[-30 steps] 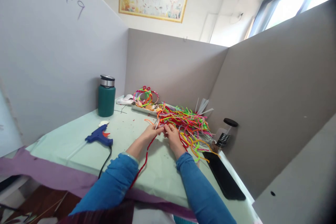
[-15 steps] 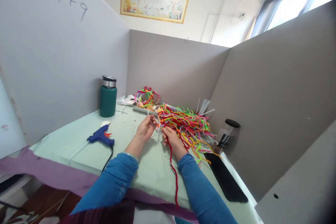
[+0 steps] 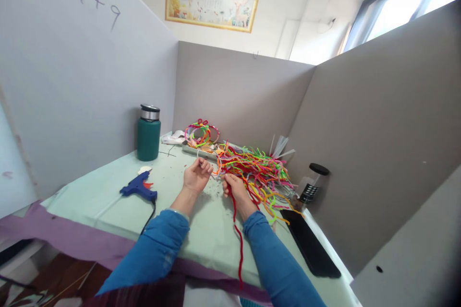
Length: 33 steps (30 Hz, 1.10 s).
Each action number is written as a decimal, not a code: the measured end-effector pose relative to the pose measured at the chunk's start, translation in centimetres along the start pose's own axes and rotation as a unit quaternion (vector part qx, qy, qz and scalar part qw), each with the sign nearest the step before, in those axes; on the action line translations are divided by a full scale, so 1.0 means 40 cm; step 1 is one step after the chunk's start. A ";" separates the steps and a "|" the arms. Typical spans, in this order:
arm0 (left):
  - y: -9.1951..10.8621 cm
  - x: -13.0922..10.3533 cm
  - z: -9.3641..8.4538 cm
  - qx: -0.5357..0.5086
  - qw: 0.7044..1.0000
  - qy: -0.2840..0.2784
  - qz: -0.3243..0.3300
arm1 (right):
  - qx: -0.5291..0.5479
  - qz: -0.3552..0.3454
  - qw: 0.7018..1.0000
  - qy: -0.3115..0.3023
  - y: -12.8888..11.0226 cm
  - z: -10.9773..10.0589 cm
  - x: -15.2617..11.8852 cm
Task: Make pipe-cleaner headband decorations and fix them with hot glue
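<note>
My left hand [image 3: 197, 176] is closed, its fingertips pinching a thin pale hoop [image 3: 220, 167] that looks like a bent pipe cleaner. The hoop stands up above the fingers, and its lower part is partly hidden by them. Close by on the right, my right hand [image 3: 235, 188] is closed on a red pipe cleaner [image 3: 236, 228], whose long tail dangles over the table's front edge. The right fingertips lie close to the hoop's lower right side; I cannot tell whether they touch it.
A heap of colourful pipe cleaners [image 3: 259, 165] lies behind my right hand. Behind the left is a metal tray [image 3: 194, 150] with finished colourful hoops [image 3: 202, 130]. A blue glue gun [image 3: 139, 186], green bottle [image 3: 149, 136], black phone [image 3: 311, 244] and lidded jar [image 3: 311, 184] surround the work area.
My left hand has shifted slightly left, and the pale hoop has turned so that its round shape shows wider. My right hand and the red pipe cleaner have hardly moved.
</note>
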State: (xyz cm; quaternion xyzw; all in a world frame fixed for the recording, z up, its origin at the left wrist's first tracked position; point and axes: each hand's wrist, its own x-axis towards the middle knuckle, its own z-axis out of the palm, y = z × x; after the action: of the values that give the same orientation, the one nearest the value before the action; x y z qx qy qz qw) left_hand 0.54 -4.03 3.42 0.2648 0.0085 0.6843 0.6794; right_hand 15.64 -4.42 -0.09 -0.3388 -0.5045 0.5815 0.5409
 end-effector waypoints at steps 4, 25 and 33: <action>0.007 -0.007 -0.001 -0.015 1.000 -0.001 0.009 | -0.020 0.008 1.000 -0.009 0.002 0.005 -0.004; 0.009 -0.016 0.006 0.044 0.999 0.028 -0.014 | -0.003 0.030 0.996 -0.083 -0.007 0.030 -0.018; -0.010 -0.004 0.005 0.115 0.992 0.038 -0.021 | -0.008 -0.007 0.998 -0.067 -0.019 0.013 -0.007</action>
State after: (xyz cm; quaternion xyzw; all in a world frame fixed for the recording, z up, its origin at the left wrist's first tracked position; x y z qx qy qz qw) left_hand 0.98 -4.23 3.39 0.3147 0.1187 0.6743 0.6574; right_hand 15.42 -4.90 0.74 -0.2991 -0.5467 0.5952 0.5073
